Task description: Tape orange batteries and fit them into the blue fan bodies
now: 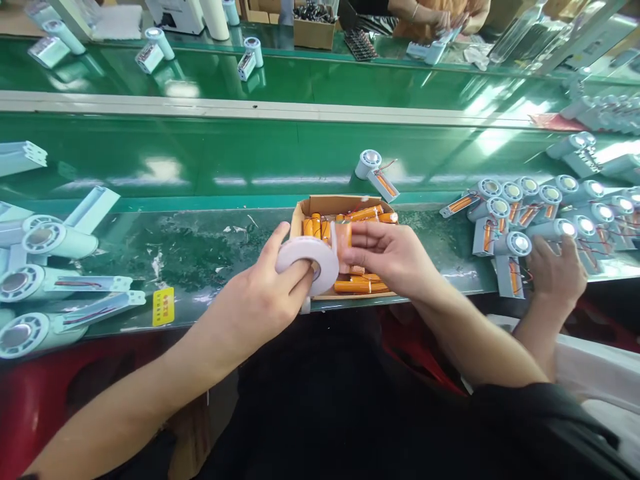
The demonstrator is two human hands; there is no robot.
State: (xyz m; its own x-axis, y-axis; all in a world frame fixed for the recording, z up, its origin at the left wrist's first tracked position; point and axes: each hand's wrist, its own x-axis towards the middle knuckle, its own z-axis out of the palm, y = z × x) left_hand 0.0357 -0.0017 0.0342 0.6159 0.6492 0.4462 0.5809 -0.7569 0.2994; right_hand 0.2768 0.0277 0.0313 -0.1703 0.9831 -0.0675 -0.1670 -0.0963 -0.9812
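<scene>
We found the left hand point(265, 287) closed around a roll of white tape point(328, 268), with fingers at its centre hole. The right hand point(397, 257) had its grip closed on an orange battery point(344, 240), held between thumb and fingers just right of the roll, above an open cardboard box point(297, 219). More orange batteries point(357, 287) lay in the box on the green bench point(200, 247); the roll and right hand hid some. We noted one pale blue casing point(370, 163) behind the box, further casings point(528, 186) to either side, a yellow label point(163, 307) at left and a co-worker's hand point(557, 273) among the right-side casings.
</scene>
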